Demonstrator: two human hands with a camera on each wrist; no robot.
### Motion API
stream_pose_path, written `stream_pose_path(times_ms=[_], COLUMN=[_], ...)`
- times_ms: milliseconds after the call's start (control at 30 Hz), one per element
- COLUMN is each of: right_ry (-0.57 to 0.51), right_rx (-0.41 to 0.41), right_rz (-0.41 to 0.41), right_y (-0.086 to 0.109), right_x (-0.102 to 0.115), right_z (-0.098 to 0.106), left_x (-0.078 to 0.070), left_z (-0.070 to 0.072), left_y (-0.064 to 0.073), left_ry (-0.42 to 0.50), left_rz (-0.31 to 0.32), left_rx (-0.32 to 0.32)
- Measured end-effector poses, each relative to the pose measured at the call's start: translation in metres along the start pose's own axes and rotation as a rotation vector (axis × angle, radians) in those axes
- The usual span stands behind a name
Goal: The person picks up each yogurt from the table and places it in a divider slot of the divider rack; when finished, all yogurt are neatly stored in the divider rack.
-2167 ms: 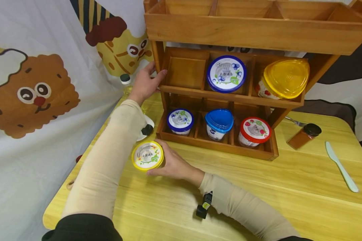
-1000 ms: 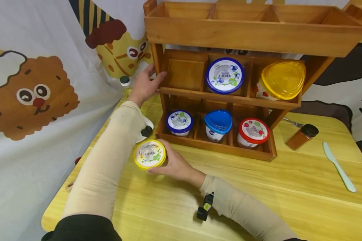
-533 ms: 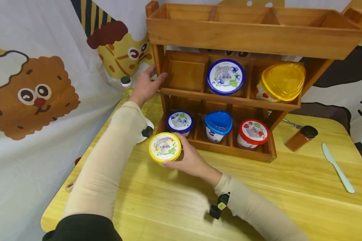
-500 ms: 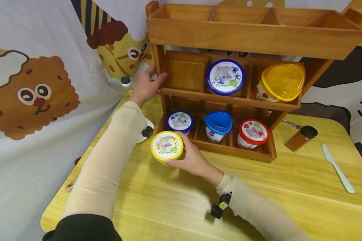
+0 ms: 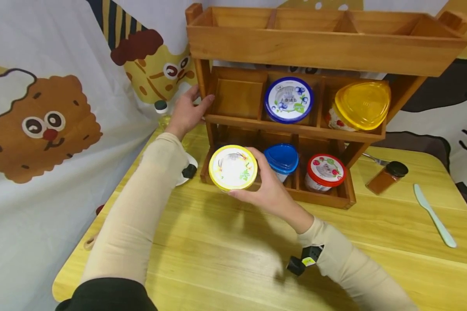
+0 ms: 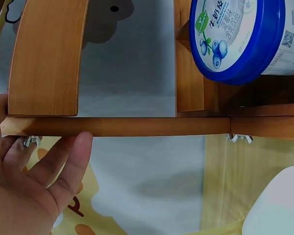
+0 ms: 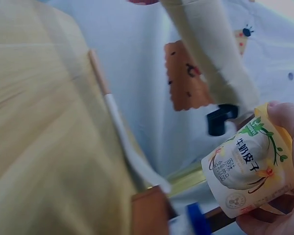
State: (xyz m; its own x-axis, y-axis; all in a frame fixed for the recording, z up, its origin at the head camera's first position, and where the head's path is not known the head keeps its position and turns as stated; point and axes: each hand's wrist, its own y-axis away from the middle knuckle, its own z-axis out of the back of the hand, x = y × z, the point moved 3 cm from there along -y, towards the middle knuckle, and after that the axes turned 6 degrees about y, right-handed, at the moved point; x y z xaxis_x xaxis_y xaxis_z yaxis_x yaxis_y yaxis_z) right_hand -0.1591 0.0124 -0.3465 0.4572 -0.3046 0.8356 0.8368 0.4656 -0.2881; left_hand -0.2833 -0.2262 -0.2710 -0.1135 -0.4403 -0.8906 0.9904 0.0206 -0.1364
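Observation:
My left hand point(image 5: 184, 111) grips the left upright of the wooden rack point(image 5: 327, 47); in the left wrist view its fingers point(image 6: 73, 166) lie against the post. My right hand point(image 5: 272, 188) holds a yogurt cup point(image 5: 233, 167) with a yellow lid, in front of the rack's bottom left compartment. In the right wrist view the cup's vanilla-print side point(image 7: 250, 171) shows. This cup hides the small blue-lidded cup behind it. On the middle tier stand a large blueberry cup point(image 5: 289, 100) and a yellow-topped tub point(image 5: 362, 107). A blue-topped tub point(image 5: 282, 159) and a red-lidded cup point(image 5: 326, 172) stand below.
A spice jar point(image 5: 387, 177), a pale green knife point(image 5: 433, 215) and a fork point(image 5: 375, 160) lie right of the rack. An oil bottle point(image 5: 162, 113) stands behind my left forearm. A white object point(image 5: 192, 160) lies beside it, partly hidden.
My right hand has carried the yellow-lidded cup right and up from the table's left side to the rack's bottom left compartment. My left hand stays on the upright.

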Motion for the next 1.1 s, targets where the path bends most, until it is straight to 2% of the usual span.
stream_pose_path(times_ms=[333,533,700,900,1000,1100], right_ry=[-0.001,0.016,-0.041,-0.052,-0.011,0.023], right_rx=[-0.039,-0.064,-0.095,-0.143,-0.166,-0.192], right_rz=[0.116,0.145,0.15,0.135,0.144,0.16], right_y=[-0.021,-0.039,-0.052,-0.061,-0.07,-0.083], right_x=[0.036,0.054,0.073,0.101,0.103,0.094], right_z=[0.021,0.029,0.036,0.042,0.044,0.045], left_x=[0.003,0.003,0.003,0.002,0.003,0.003], left_z=[0.001,0.001,0.001,-0.001,-0.001,-0.001], left_y=[0.0,0.0,-0.001,-0.001,-0.001,-0.002], left_ry=[0.013,-0.004,-0.058,0.019,0.032,0.023], left_rz=[-0.037,-0.03,-0.034,-0.003,0.008,0.019], left_rx=[-0.018,-0.029,-0.06,-0.032,-0.024,-0.016])
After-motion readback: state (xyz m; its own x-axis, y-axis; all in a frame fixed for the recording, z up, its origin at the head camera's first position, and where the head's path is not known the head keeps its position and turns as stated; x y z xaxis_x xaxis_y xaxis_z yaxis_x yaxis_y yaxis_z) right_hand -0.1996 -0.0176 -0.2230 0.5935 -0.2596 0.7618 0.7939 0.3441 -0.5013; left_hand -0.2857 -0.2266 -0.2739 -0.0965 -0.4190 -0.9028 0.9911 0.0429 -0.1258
